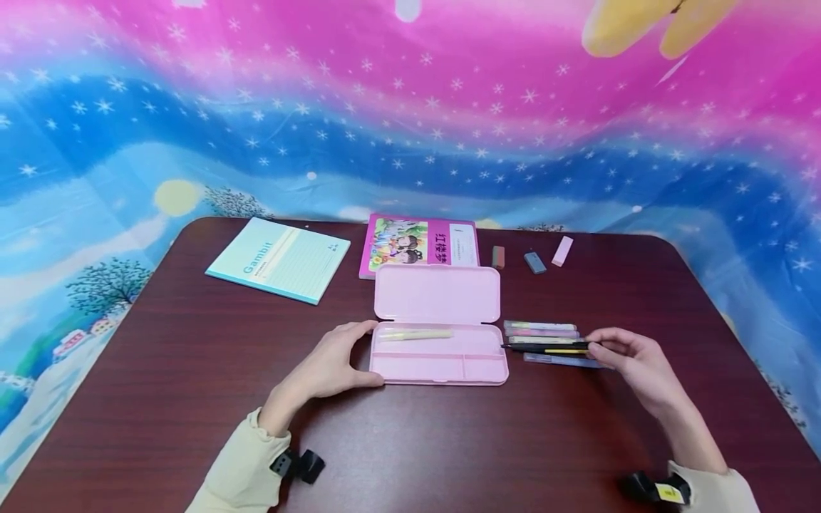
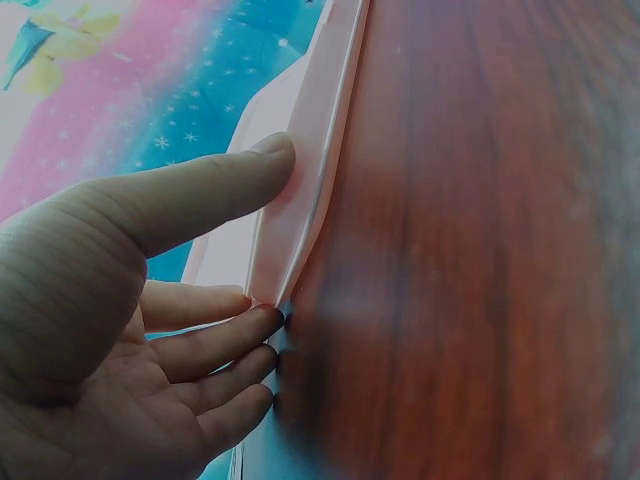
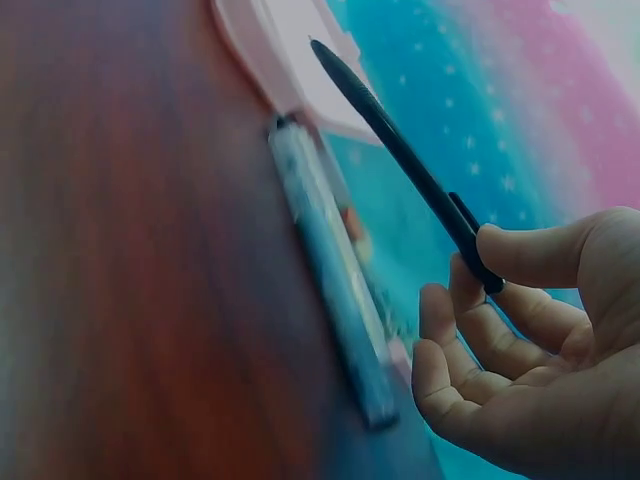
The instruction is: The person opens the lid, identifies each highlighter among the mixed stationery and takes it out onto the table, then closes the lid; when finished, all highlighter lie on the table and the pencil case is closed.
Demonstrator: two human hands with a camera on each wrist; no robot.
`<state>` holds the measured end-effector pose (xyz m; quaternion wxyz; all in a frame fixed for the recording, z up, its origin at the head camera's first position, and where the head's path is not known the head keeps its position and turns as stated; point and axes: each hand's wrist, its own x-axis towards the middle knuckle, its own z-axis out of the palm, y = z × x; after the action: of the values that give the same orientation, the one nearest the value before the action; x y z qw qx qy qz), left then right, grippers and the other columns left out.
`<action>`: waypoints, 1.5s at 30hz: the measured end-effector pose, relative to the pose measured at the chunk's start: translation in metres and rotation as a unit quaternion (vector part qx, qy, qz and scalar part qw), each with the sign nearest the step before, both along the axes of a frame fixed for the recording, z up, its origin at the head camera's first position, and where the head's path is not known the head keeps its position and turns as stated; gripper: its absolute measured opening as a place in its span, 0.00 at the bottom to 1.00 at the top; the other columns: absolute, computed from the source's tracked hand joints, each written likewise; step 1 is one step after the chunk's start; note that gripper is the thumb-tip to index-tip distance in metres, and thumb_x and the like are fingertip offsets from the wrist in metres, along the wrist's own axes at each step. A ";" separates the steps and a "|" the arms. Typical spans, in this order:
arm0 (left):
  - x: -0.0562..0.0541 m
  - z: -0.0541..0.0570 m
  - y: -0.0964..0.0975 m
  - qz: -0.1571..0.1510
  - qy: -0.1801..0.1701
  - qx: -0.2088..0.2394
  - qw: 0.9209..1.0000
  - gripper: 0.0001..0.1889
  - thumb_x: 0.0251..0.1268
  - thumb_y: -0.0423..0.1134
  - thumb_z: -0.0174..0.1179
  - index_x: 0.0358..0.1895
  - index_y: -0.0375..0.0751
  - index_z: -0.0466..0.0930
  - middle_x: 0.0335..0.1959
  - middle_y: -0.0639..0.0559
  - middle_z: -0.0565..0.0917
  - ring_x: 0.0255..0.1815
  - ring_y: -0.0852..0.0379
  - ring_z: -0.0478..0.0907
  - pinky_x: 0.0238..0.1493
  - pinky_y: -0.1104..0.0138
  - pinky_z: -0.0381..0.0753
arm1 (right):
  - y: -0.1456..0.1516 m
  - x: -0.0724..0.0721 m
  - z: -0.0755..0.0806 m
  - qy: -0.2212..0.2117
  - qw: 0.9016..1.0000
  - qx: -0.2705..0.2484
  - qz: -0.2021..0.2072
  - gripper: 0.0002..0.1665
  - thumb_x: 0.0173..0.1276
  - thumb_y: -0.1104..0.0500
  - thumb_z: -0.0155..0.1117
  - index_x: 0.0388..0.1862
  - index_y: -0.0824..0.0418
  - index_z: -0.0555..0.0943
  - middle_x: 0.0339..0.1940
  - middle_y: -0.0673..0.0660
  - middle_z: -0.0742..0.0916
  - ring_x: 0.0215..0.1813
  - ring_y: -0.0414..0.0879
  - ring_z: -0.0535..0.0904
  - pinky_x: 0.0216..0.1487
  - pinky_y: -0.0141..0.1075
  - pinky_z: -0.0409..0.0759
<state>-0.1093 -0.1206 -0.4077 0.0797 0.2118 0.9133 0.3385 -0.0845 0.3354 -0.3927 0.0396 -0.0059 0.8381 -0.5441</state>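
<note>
A pink pencil case (image 1: pixel 422 368) stands with its lid raised at the table's middle. Inside its back compartment lies one pale yellow pen (image 1: pixel 420 333). My left hand (image 1: pixel 330 362) holds the case's left end, thumb at the front corner and fingers at the back; the left wrist view shows the thumb against the pink wall. Between thumb and fingertips, my right hand (image 1: pixel 631 363) pinches a black pen (image 3: pixel 400 155) near its clip end, its tip pointing toward the case. Under and beside it lie several pens (image 1: pixel 541 333), including a blue-grey one (image 3: pixel 335 280).
Behind the case are a pink illustrated book (image 1: pixel 400 242), partly covered by the lid, and a pale green notebook (image 1: pixel 282 260) to the left. Back right lie a red-green eraser (image 1: pixel 498 257), a blue eraser (image 1: pixel 534 263) and a pink-white eraser (image 1: pixel 562 251). A patterned cloth hangs behind the table.
</note>
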 end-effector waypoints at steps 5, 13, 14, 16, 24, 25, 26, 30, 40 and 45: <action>0.001 0.000 0.001 -0.003 -0.002 -0.002 1.000 0.44 0.46 0.48 0.75 0.66 0.31 0.67 0.62 0.38 0.73 0.65 0.40 0.67 0.65 0.47 0.63 | 0.021 0.015 -0.009 -0.004 0.999 -0.043 0.004 0.09 0.68 0.67 0.61 0.44 0.71 0.79 0.34 0.48 0.86 0.36 0.38 0.82 0.37 0.31 0.82; 0.001 0.000 0.000 0.001 -0.005 -0.004 1.000 0.44 0.45 0.48 0.75 0.66 0.32 0.67 0.62 0.39 0.74 0.65 0.41 0.67 0.65 0.47 0.62 | 0.031 0.023 -0.015 -0.002 1.000 0.005 -0.014 0.07 0.67 0.66 0.62 0.43 0.67 0.80 0.34 0.48 0.86 0.35 0.37 0.82 0.35 0.30 0.81; 0.001 0.000 0.000 0.001 -0.005 -0.003 1.000 0.44 0.45 0.48 0.75 0.66 0.32 0.67 0.62 0.39 0.74 0.65 0.41 0.66 0.65 0.47 0.62 | 0.031 0.022 -0.016 0.000 0.999 0.033 -0.020 0.09 0.67 0.64 0.62 0.44 0.68 0.80 0.34 0.48 0.86 0.35 0.37 0.82 0.34 0.29 0.80; 0.001 0.001 0.000 0.002 -0.007 -0.003 1.000 0.44 0.45 0.48 0.75 0.66 0.32 0.66 0.63 0.39 0.73 0.65 0.41 0.66 0.65 0.47 0.62 | 0.030 0.022 -0.016 0.009 0.995 0.096 -0.031 0.12 0.67 0.61 0.64 0.45 0.68 0.80 0.34 0.49 0.86 0.34 0.36 0.81 0.33 0.28 0.78; 0.001 0.001 0.000 0.006 -0.013 -0.004 1.000 0.44 0.45 0.48 0.75 0.67 0.33 0.66 0.63 0.39 0.73 0.65 0.41 0.66 0.65 0.47 0.62 | 0.026 0.020 -0.016 0.084 0.952 0.292 -0.043 0.06 0.64 0.57 0.68 0.38 0.57 0.84 0.27 0.50 0.85 0.24 0.35 0.72 0.25 0.32 0.66; 0.001 0.001 0.000 0.005 -0.011 -0.005 1.000 0.44 0.45 0.48 0.75 0.67 0.33 0.66 0.63 0.39 0.73 0.65 0.41 0.66 0.65 0.47 0.62 | 0.026 0.020 -0.016 0.084 0.951 0.296 -0.042 0.06 0.64 0.57 0.68 0.38 0.57 0.84 0.27 0.49 0.84 0.23 0.35 0.71 0.25 0.32 0.65; 0.001 0.002 0.000 0.006 -0.013 -0.005 1.000 0.45 0.45 0.48 0.75 0.67 0.33 0.66 0.63 0.39 0.73 0.65 0.41 0.66 0.65 0.47 0.62 | 0.026 0.020 -0.016 0.082 0.950 0.299 -0.040 0.06 0.63 0.57 0.68 0.37 0.57 0.84 0.27 0.50 0.84 0.24 0.35 0.71 0.25 0.32 0.65; 0.001 0.001 0.000 0.006 -0.014 -0.006 1.000 0.45 0.45 0.48 0.75 0.67 0.32 0.66 0.63 0.38 0.73 0.66 0.40 0.65 0.65 0.46 0.62 | 0.027 0.018 -0.015 0.073 0.947 0.310 -0.033 0.07 0.63 0.56 0.69 0.37 0.57 0.84 0.28 0.50 0.84 0.25 0.33 0.73 0.26 0.31 0.68; 0.001 0.001 0.000 0.002 -0.010 -0.006 1.000 0.44 0.46 0.48 0.74 0.67 0.31 0.66 0.63 0.38 0.73 0.65 0.40 0.66 0.65 0.47 0.62 | 0.027 0.015 -0.015 0.061 0.946 0.318 -0.031 0.07 0.60 0.58 0.71 0.36 0.59 0.83 0.29 0.51 0.85 0.26 0.33 0.74 0.28 0.32 0.69; 0.001 0.002 0.000 0.003 -0.015 -0.005 1.000 0.44 0.46 0.48 0.74 0.67 0.32 0.66 0.63 0.38 0.73 0.66 0.41 0.66 0.66 0.47 0.62 | 0.027 0.016 -0.014 0.054 0.947 0.315 -0.033 0.09 0.60 0.58 0.71 0.38 0.59 0.83 0.29 0.51 0.85 0.27 0.33 0.75 0.28 0.32 0.69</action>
<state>-0.1082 -0.1210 -0.4059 0.0933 0.2031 0.9145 0.3372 -0.0688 0.3624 -0.4067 -0.0239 0.0054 0.9674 -0.2521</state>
